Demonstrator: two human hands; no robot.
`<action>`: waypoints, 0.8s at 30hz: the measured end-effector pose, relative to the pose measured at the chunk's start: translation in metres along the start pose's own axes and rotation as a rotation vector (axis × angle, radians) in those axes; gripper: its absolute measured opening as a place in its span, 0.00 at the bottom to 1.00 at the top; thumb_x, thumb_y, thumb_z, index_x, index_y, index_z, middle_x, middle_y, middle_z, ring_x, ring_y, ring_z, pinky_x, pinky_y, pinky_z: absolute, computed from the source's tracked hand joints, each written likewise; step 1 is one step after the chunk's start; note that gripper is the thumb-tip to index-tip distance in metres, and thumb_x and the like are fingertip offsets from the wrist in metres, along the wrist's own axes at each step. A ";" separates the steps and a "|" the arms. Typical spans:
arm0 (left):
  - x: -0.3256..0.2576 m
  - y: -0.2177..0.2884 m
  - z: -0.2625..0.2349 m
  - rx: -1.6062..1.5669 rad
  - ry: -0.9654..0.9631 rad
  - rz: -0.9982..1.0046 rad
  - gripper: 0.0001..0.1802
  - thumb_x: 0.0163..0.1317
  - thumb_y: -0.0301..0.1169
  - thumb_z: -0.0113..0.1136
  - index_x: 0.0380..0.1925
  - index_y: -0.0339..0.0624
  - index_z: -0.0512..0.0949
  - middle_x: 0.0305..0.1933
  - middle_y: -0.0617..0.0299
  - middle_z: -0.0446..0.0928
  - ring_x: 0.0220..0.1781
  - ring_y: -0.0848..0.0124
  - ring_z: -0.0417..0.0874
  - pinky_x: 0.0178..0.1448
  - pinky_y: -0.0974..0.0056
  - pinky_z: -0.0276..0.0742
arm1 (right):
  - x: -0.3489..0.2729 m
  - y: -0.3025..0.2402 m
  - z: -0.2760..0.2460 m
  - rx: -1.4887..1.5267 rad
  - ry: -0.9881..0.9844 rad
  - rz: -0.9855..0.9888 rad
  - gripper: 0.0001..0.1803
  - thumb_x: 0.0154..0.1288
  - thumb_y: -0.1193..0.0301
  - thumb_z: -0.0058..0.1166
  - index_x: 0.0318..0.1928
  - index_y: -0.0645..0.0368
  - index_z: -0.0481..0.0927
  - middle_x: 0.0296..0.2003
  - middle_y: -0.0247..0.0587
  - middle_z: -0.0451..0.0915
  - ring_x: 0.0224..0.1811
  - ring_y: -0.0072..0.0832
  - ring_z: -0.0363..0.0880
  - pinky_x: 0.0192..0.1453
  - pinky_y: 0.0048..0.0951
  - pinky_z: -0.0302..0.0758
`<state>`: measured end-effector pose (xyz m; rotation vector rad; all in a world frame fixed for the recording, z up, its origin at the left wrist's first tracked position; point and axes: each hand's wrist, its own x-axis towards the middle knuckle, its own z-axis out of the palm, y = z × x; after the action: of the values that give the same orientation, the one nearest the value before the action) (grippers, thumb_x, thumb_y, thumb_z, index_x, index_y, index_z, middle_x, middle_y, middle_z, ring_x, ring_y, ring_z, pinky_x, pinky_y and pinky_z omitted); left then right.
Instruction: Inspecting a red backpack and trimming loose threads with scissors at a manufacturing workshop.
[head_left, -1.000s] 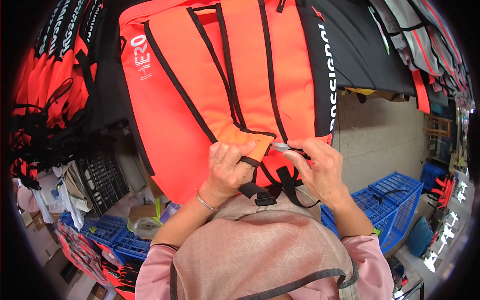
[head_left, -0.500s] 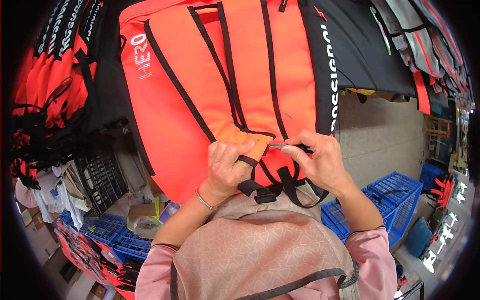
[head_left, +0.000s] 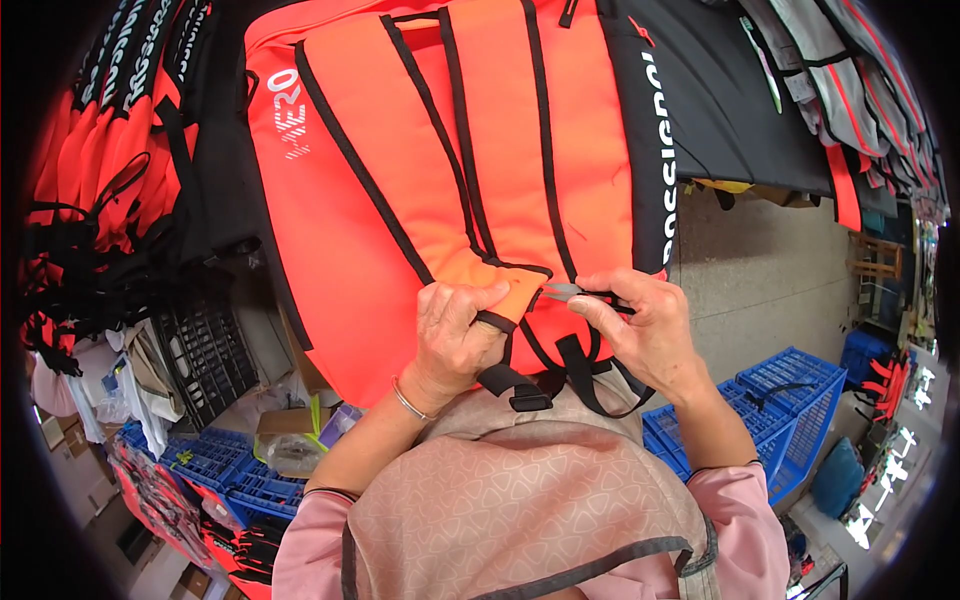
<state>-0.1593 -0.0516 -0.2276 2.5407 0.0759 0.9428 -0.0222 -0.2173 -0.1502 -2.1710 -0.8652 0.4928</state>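
Note:
A bright orange-red backpack (head_left: 345, 290) with black trim lies in front of me, its padded shoulder straps facing up. My left hand (head_left: 458, 325) is closed on the lower end of the left shoulder strap (head_left: 380, 150), which it bends up and folds over. In my right hand (head_left: 645, 320) is a pair of thread snips (head_left: 566, 290) with grey blades and dark handles. The blade tips point left, just beside the strap's black-bound edge. Below the hands hang black webbing and a plastic buckle (head_left: 530, 396).
Blue plastic crates (head_left: 800, 385) stand at the right, and more blue crates (head_left: 215, 465) at the left. Red-and-black bags (head_left: 110, 190) hang at the far left. Grey pieces with red stripes (head_left: 850, 90) lie at the upper right, beside a black-covered surface (head_left: 740, 120). My patterned apron (head_left: 520, 500) fills the foreground.
My right hand has drawn the snips slightly right, away from the strap edge, and the blades show more clearly. My left hand keeps its hold on the strap end.

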 end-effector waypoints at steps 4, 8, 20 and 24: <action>0.000 0.000 -0.001 -0.014 -0.007 -0.003 0.13 0.42 0.22 0.67 0.32 0.42 0.82 0.39 0.64 0.79 0.33 0.67 0.76 0.40 0.61 0.67 | 0.002 -0.001 0.002 -0.050 -0.002 -0.055 0.12 0.60 0.64 0.66 0.36 0.59 0.85 0.29 0.41 0.84 0.26 0.35 0.82 0.31 0.31 0.77; -0.001 -0.001 -0.001 -0.002 -0.012 -0.010 0.13 0.42 0.22 0.67 0.32 0.43 0.82 0.39 0.65 0.79 0.33 0.67 0.76 0.40 0.61 0.67 | 0.005 -0.001 -0.001 -0.084 -0.065 -0.058 0.12 0.60 0.64 0.66 0.36 0.60 0.84 0.27 0.42 0.83 0.25 0.35 0.81 0.30 0.31 0.77; 0.009 0.002 -0.015 -0.289 -0.008 -0.335 0.11 0.48 0.24 0.73 0.35 0.41 0.86 0.38 0.62 0.78 0.37 0.66 0.77 0.42 0.62 0.71 | 0.019 0.008 0.009 0.164 0.135 0.005 0.09 0.59 0.70 0.67 0.36 0.63 0.84 0.26 0.45 0.83 0.24 0.29 0.82 0.30 0.29 0.77; 0.021 -0.002 -0.029 -0.691 -0.077 -0.716 0.10 0.57 0.25 0.70 0.41 0.39 0.86 0.38 0.62 0.78 0.43 0.69 0.78 0.50 0.66 0.75 | 0.020 -0.005 0.010 0.131 0.162 -0.145 0.13 0.57 0.70 0.69 0.38 0.65 0.82 0.26 0.43 0.81 0.26 0.28 0.82 0.30 0.28 0.77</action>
<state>-0.1618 -0.0351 -0.1955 1.7010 0.5029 0.4626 -0.0158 -0.1956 -0.1550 -1.9822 -0.8681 0.2888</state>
